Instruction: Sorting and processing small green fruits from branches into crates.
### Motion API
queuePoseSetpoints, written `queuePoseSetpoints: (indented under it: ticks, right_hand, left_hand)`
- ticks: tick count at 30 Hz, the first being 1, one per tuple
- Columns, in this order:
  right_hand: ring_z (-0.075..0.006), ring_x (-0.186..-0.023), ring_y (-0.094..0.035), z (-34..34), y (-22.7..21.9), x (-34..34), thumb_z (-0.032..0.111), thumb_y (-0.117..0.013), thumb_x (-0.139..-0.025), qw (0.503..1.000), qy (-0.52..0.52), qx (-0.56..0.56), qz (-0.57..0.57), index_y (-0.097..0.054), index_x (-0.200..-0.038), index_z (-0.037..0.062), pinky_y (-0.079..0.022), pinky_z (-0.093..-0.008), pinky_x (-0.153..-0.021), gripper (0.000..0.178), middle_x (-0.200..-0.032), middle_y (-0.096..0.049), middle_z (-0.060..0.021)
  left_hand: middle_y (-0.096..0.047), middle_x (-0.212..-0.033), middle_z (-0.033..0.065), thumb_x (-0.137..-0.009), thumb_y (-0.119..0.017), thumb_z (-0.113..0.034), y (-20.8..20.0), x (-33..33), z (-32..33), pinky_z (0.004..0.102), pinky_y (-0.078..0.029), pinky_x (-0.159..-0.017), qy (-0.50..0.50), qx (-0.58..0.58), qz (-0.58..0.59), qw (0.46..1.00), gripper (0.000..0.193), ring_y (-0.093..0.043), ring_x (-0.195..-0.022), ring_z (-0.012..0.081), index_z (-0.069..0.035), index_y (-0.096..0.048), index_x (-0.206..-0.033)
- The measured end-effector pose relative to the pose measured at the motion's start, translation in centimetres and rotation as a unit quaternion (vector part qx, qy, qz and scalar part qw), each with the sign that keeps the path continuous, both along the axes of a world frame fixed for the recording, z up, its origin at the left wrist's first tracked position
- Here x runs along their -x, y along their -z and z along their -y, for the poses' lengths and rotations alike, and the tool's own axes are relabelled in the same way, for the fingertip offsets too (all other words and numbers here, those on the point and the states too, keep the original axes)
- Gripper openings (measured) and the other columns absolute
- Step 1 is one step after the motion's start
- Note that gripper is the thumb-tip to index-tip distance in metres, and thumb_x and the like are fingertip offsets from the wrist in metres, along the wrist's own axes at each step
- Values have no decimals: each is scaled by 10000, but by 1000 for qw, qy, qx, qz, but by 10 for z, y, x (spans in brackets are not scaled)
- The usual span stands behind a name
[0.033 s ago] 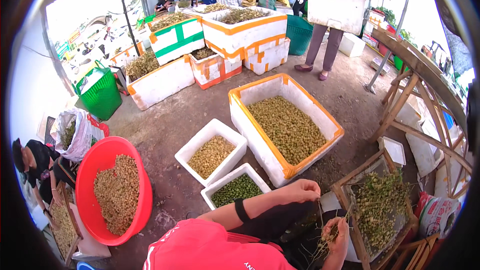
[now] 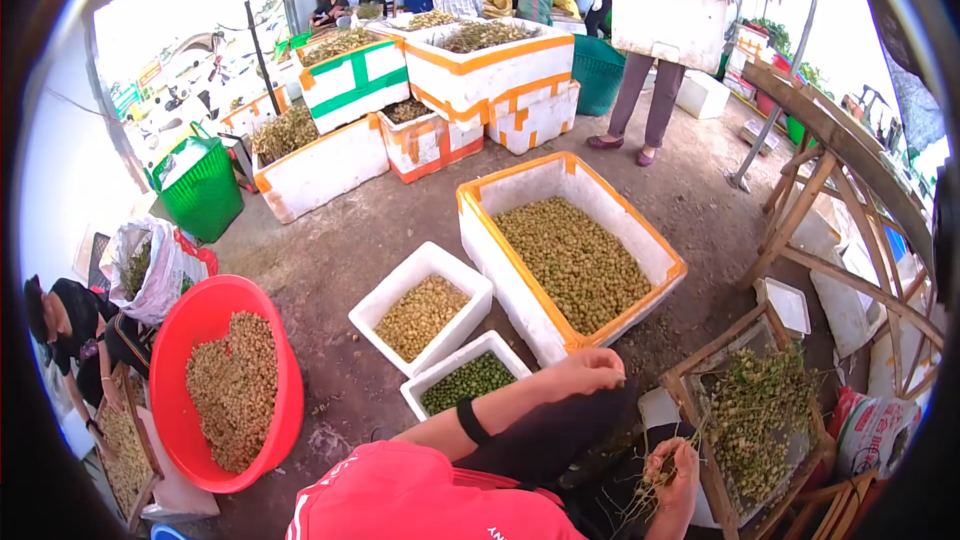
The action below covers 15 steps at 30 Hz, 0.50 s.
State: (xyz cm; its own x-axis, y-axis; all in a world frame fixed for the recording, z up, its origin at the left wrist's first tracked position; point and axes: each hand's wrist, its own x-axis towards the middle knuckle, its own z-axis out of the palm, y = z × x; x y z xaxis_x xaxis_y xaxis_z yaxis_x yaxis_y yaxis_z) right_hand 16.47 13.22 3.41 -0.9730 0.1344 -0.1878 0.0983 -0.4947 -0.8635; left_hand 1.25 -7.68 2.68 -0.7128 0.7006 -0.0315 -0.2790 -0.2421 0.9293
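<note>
My left hand [image 2: 590, 372] is by the near corner of a large white foam box [image 2: 627, 320] edged with orange tape. Its fingertips are pinched together, and what lies between them, if anything, is too small to name. Inside that box is a heap of small round yellow-green fruits [image 2: 572, 260]. Lower right, my right hand [image 2: 672, 475] is closed around a bunch of thin plant stems [image 2: 642, 498] with straggly ends hanging down. Beside it, a wood-framed mesh tray [image 2: 722, 480] carries a pile of leafy stems with small fruits [image 2: 760, 410].
Two smaller foam boxes hold yellowish fruits [image 2: 420, 315] and dark green ones [image 2: 465, 383]. A red basin [image 2: 172, 380] of tan fruits stands left, near a crouching person [image 2: 80, 330]. Stacked foam boxes [image 2: 490, 70] are behind; a person [image 2: 650, 90] carries a white board.
My left hand has moved left and slightly down from above my right hand toward the large box. The right hand stays around the stems.
</note>
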Motion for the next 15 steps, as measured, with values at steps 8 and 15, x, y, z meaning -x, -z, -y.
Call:
queuePoseSetpoints:
  ticks: [8,15]
  right_hand:
    - [-179,-614,-512,-3,-13,16,169,-628,-741,996,43,81,0,-497,-883,27,-414,-312,-474,240,-744,-512,-81]
    - [-214,-701,-569,10,-27,28,2,-545,-747,994,101,44,-18,-479,-920,4,-506,-333,-591,185,-779,-527,-105]
  left_hand:
    - [-577,-790,167,-725,-551,-119,58,37,201,323,-450,-685,-492,613,-332,522,300,-574,-796,272,-35,-538,-1012]
    - [-597,-720,79,-734,-602,-146,-6,16,115,281,-442,-559,-430,292,-301,800,135,-557,-608,162,-40,-619,-815]
